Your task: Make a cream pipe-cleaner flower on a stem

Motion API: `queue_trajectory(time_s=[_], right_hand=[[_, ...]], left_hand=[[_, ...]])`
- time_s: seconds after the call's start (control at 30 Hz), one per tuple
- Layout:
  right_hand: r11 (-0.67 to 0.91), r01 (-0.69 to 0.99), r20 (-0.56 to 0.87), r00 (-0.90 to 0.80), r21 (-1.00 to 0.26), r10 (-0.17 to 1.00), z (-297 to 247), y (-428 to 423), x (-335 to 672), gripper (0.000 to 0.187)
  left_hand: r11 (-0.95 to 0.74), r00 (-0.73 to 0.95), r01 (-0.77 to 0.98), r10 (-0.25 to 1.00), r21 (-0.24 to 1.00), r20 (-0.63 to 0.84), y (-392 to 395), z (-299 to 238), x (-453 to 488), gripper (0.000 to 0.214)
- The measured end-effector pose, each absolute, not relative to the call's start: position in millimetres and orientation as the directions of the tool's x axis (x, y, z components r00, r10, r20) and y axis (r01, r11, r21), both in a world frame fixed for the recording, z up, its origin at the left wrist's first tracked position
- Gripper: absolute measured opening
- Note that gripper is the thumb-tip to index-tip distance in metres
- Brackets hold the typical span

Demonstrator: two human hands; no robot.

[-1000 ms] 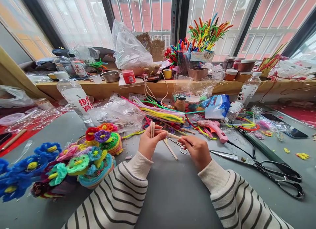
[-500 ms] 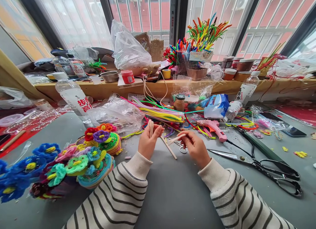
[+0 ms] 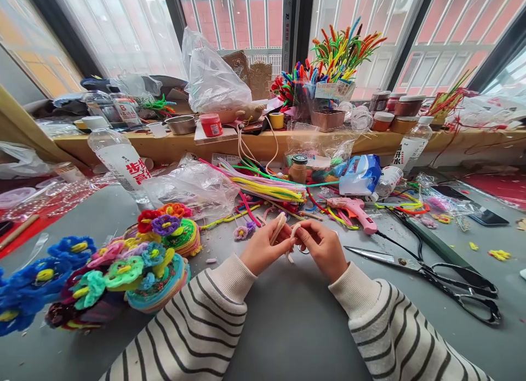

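Over the middle of the grey table my two hands are close together, both closed on cream-white pipe cleaners (image 3: 280,225). My left hand (image 3: 263,246) pinches a looped piece that sticks up past its fingertips. A bent end is gripped between thumb and forefinger of my right hand (image 3: 324,247). A pale end hangs below the fingers, and whether it is one continuous piece I cannot tell. Left of my hands sit pipe-cleaner flowers (image 3: 127,271) in many colours. Small purple and pink flowers (image 3: 243,230) lie just beyond my left hand.
Large scissors (image 3: 419,266) lie at the right, beside a pink glue gun (image 3: 353,211) with a black cord. A bundle of pipe cleaners (image 3: 271,186) lies behind my hands. Water bottles (image 3: 119,156) stand at left and right. A cluttered ledge (image 3: 164,145) runs below the windows.
My hands have come together, the left moving right and the right slightly left. The pale pipe cleaner now bends in a loop between them. The small flowers behind have come into view.
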State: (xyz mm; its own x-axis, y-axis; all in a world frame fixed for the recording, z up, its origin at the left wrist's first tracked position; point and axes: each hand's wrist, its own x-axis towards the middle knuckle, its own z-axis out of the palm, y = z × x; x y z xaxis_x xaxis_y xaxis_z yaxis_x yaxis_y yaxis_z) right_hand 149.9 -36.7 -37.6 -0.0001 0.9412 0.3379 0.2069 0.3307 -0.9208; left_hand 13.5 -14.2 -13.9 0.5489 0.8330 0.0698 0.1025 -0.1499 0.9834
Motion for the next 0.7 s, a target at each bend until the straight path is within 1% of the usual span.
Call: queue_trajectory(time_s=[0.07, 0.17, 0.27, 0.37, 0.47, 0.6, 0.7], right_hand=[[0.333, 0.213, 0.342, 0.006, -0.919, 0.940, -37.8, -36.3, 149.9, 0.014], [0.345, 0.215, 0.356, 0.013, -0.914, 0.934, -36.6, -36.4, 149.8, 0.014], [0.368, 0.207, 0.378, 0.008, -0.906, 0.926, -34.9, -36.8, 150.4, 0.015], [0.382, 0.215, 0.392, 0.005, -0.899, 0.920, -34.3, -36.9, 151.3, 0.017], [0.374, 0.231, 0.388, 0.014, -0.898, 0.922, -35.4, -36.7, 151.3, 0.019], [0.360, 0.209, 0.371, 0.016, -0.909, 0.928, -38.7, -36.7, 150.0, 0.019], [0.368, 0.157, 0.377, 0.030, -0.917, 0.926, -41.0, -36.4, 150.3, 0.018]], left_hand=[[-0.099, 0.595, 0.098, 0.803, 0.990, 0.022, -15.0, -13.4, 13.8, 0.016], [0.029, 0.645, 0.046, 0.762, 0.999, -0.052, -15.6, -14.2, 14.5, 0.019], [0.133, 0.656, -0.019, 0.750, 0.991, -0.088, -14.8, -16.7, 14.3, 0.024], [0.193, 0.669, -0.045, 0.735, 0.980, -0.114, -14.3, -17.9, 13.5, 0.027], [0.180, 0.658, -0.012, 0.742, 0.984, -0.128, -14.5, -16.8, 13.0, 0.025], [0.042, 0.591, 0.066, 0.804, 0.997, -0.073, -14.6, -15.6, 13.3, 0.020], [0.059, 0.604, 0.062, 0.793, 0.996, -0.085, -14.8, -15.2, 13.7, 0.023]])
